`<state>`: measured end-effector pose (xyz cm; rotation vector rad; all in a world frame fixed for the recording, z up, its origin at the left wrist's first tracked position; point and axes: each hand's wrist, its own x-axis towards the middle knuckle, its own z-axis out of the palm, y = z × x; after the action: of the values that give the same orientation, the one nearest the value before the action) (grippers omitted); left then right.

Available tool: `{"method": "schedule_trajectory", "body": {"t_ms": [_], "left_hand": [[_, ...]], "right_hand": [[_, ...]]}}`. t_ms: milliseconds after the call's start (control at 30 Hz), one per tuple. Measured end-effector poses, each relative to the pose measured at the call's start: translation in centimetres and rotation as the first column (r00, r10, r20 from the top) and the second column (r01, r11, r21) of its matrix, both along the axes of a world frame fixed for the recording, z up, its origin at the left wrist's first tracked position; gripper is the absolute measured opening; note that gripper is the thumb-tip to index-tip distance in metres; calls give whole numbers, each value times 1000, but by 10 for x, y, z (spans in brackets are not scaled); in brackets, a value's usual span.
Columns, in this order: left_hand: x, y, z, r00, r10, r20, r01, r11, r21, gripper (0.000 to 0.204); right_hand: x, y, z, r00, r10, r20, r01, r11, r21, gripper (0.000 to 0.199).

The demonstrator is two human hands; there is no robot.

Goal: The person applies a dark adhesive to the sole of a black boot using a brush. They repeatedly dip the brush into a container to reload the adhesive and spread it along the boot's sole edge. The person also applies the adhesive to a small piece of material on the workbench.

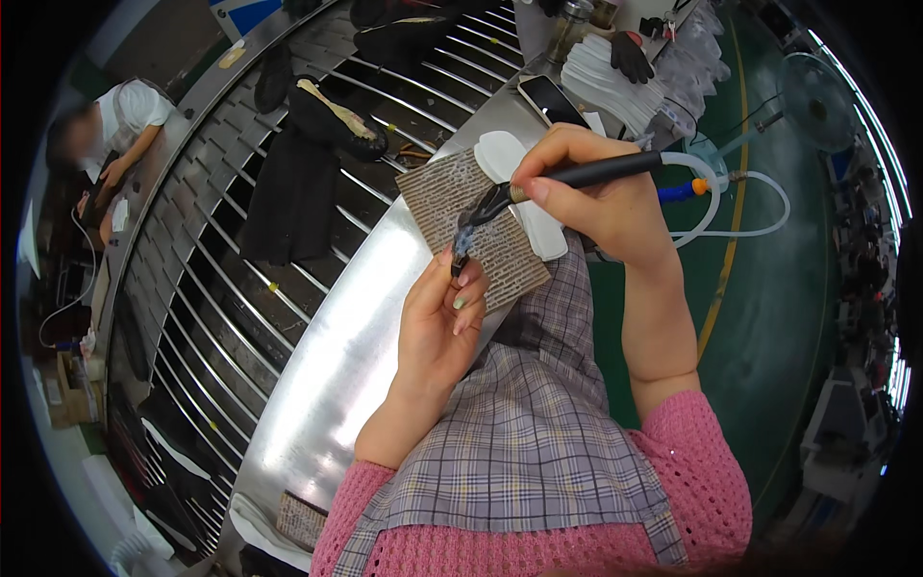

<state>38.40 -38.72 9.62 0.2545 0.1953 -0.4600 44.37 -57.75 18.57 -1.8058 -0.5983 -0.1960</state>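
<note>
Your right hand (598, 197) clasps the black tool (625, 169); your left hand (440, 313) pinches a small dark piece (460, 263) near its tip. Better to hold both steady over the ribbed board (521, 267).

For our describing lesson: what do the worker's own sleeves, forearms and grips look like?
Both sleeves are pink openwork knit, stopping near the elbows, so the forearms are bare. Neither the left grip nor the right grip is gloved, and no watch shows. One left nail looks pale green.
</note>
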Motion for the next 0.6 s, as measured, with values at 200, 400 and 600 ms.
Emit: {"method": "schedule_trajectory", "body": {"t_ms": [200, 400, 600], "left_hand": [[4, -2, 1, 1000, 5, -24, -6, 1000, -16, 16], [7, -4, -4, 999, -3, -42, -2, 993, -121, 15], [11, -9, -3, 998, 8, -58, -11, 999, -50, 15]], "right_hand": [[-5, -4, 0, 996, 43, 77, -43, 999, 9, 8], [3, -12, -5, 997, -6, 82, 8, 1000, -23, 9], [-3, -6, -7, 987, 106, 120, -107, 994, -2, 11]]}}
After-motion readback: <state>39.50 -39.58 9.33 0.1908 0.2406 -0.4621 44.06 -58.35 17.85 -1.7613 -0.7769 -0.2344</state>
